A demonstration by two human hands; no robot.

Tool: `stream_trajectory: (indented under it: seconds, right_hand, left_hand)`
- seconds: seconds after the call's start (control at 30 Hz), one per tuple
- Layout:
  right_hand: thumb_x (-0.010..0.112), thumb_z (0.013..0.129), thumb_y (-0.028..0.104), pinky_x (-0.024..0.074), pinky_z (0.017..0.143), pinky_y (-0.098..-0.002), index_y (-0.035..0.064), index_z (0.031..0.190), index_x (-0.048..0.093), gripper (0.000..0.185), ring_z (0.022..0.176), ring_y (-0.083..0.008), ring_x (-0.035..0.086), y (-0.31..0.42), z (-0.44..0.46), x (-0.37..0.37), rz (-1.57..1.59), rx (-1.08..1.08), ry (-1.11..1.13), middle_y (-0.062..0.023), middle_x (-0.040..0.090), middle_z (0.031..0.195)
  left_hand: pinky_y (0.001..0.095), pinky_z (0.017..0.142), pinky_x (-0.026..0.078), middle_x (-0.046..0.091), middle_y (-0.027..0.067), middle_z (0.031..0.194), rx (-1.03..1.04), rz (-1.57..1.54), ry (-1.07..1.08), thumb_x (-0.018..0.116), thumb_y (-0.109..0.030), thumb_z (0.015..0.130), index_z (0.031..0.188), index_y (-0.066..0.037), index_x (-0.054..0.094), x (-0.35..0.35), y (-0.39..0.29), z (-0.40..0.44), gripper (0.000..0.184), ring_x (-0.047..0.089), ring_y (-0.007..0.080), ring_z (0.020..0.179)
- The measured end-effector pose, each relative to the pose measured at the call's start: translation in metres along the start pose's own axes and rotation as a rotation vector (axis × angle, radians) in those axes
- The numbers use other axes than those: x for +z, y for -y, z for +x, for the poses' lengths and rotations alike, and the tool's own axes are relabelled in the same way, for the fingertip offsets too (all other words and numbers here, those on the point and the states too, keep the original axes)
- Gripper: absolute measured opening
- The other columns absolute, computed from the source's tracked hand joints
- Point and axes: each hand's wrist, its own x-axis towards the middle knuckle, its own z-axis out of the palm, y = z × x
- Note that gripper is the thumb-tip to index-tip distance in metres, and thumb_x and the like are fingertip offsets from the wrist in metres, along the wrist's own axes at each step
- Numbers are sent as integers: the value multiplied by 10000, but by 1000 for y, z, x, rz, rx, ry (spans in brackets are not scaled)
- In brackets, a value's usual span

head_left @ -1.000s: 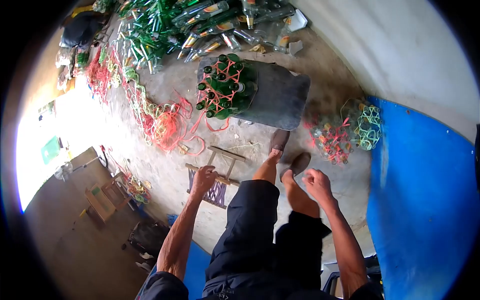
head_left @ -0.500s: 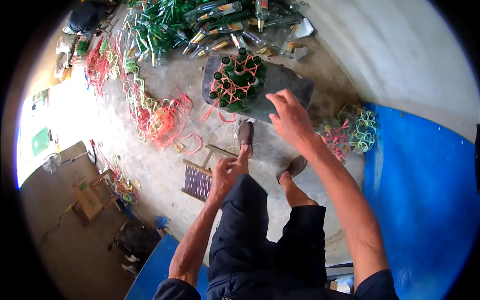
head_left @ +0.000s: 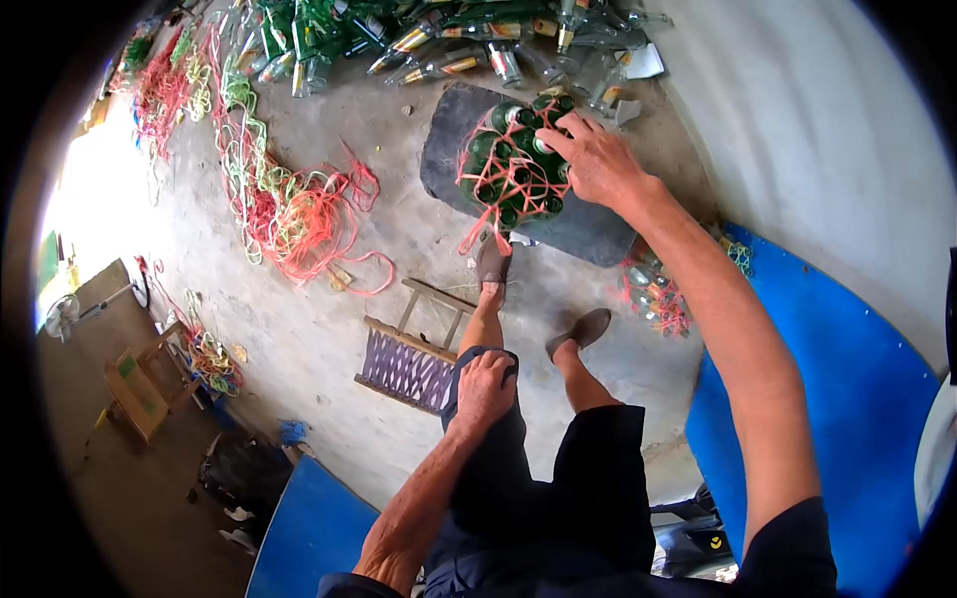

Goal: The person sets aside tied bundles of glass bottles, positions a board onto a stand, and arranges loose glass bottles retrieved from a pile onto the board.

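A bundle of green glass bottles (head_left: 513, 164), netted together with pink plastic cord, stands on a dark stone slab (head_left: 598, 234). My right hand (head_left: 598, 164) reaches over the bundle's right side, its fingers curled onto the bottle necks and cord there; the fingertips are partly hidden among the necks. My left hand (head_left: 485, 387) rests on my left knee, fingers laid over the dark shorts, holding nothing. Just left of that knee is a low wooden stool (head_left: 407, 364) with a woven purple seat.
Loose bottles (head_left: 439, 45) are heaped at the back. A tangle of pink and green cord (head_left: 309, 229) lies on the floor to the left. Beyond the slab's right end sits another netted bundle (head_left: 658, 294), beside a blue panel (head_left: 788, 359). A wooden chair (head_left: 140, 394) is far left.
My right hand has moved up and left, from above the slab onto the netted bottles. My left hand has come down onto my knee. The view has shifted.
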Motion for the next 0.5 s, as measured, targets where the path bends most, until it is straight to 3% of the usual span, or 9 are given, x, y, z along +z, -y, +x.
stream_trajectory:
  seconds: [0.13, 0.33, 0.43, 0.5]
  right_hand:
    - [819, 767, 138, 564, 981, -448, 188, 1381, 608, 652, 1275, -315, 551, -2, 19, 4, -67, 5, 62, -74, 576, 1356]
    - [823, 792, 147, 579, 874, -447, 161, 1201, 631, 452, 1145, -287, 597, 8, 30, 22, -263, -38, 90, -63, 616, 1159]
    - [695, 880, 149, 594, 808, -410, 157, 1055, 695, 175, 1031, -286, 692, 7, 40, 35, -344, -30, 64, -75, 705, 1044]
    - [651, 907, 148, 600, 773, -387, 164, 995, 735, 123, 974, -274, 734, 5, 47, 36, -394, -36, 103, -65, 751, 984]
  left_hand:
    - [462, 944, 508, 700, 70, 1136, 3, -15, -37, 730, -160, 831, 1065, -93, 723, -3, 9, 6, 244, 657, 309, 1102]
    - [455, 920, 520, 726, 54, 1045, -15, -24, -38, 735, -174, 829, 972, -98, 747, -12, 11, 18, 163, 675, 300, 1034]
    - [454, 904, 525, 732, 59, 1013, -36, -27, -15, 739, -182, 825, 944, -103, 755, -18, 11, 23, 143, 680, 305, 1015]
    - [458, 900, 526, 734, 63, 1002, -38, -32, -15, 741, -190, 825, 933, -104, 759, -20, 11, 24, 139, 681, 307, 1014]
